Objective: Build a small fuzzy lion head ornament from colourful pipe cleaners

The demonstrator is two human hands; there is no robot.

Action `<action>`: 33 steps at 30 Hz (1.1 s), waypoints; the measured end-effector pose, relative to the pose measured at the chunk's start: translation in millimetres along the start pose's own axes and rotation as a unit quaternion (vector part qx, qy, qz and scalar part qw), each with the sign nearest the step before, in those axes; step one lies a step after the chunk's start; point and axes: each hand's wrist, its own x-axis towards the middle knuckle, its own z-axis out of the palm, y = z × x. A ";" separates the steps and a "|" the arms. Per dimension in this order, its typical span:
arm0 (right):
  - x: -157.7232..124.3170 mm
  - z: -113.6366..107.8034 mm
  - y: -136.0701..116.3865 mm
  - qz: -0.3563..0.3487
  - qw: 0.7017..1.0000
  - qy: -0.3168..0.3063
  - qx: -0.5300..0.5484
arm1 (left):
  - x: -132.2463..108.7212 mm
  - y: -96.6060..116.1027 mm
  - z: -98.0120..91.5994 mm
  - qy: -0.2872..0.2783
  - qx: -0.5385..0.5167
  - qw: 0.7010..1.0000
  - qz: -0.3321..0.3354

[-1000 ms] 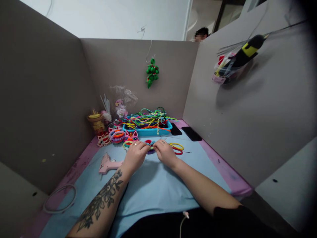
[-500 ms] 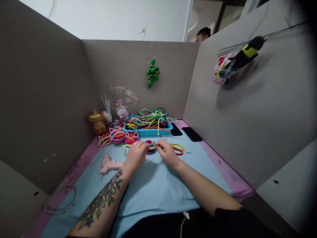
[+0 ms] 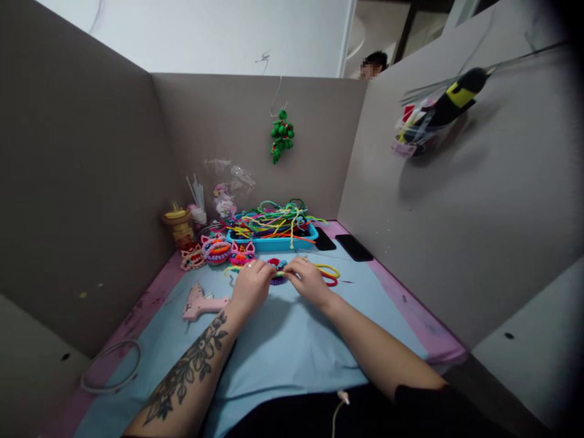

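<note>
My left hand (image 3: 252,286) and my right hand (image 3: 310,283) meet over the middle of the table, fingertips closed in a pinch on either side of a small piece made of chenille stems (image 3: 277,281). Red, blue and purple show on it, with a yellow-green strand running between my fingers. Part of the piece is hidden by my fingers. A loose yellow stem end pokes out left of my left hand. Just right of my right hand lie yellow and red loops (image 3: 332,271), perhaps scissor handles. A pink glue gun (image 3: 203,303) rests beside my left wrist.
Behind my hands stands a blue tray (image 3: 269,244) heaped with chenille stems. Finished fuzzy faces (image 3: 216,249) sit to its left, two dark phones (image 3: 354,247) to its right. Grey partitions enclose the table; a cup of tools (image 3: 420,128) hangs on the right one. A person's head shows beyond.
My fingertips have shifted very slightly around the yellow-green strand. Everything else stays where it was.
</note>
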 end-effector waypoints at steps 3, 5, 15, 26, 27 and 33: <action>2.2 0.7 -1.0 0.094 0.991 0.026 0.096 | 0.3 1.4 -0.2 0.002 -0.010 1.000 0.000; 3.8 2.7 -1.2 0.185 0.961 0.041 0.201 | 0.6 3.2 0.1 0.004 -0.020 1.000 -0.002; 6.4 22.1 -7.3 0.310 0.745 0.044 0.589 | -2.2 8.2 10.7 0.002 -0.018 0.999 0.026; 3.4 -7.4 4.2 0.033 0.996 0.030 0.080 | -2.8 3.5 6.1 -0.008 -0.004 1.000 0.006; 3.0 -7.4 4.4 0.020 0.998 0.026 0.059 | -2.8 3.7 5.9 -0.005 -0.005 1.000 0.006; 3.8 -0.4 -0.1 0.081 0.990 0.029 0.107 | -1.9 6.8 3.8 -0.002 -0.044 0.999 -0.009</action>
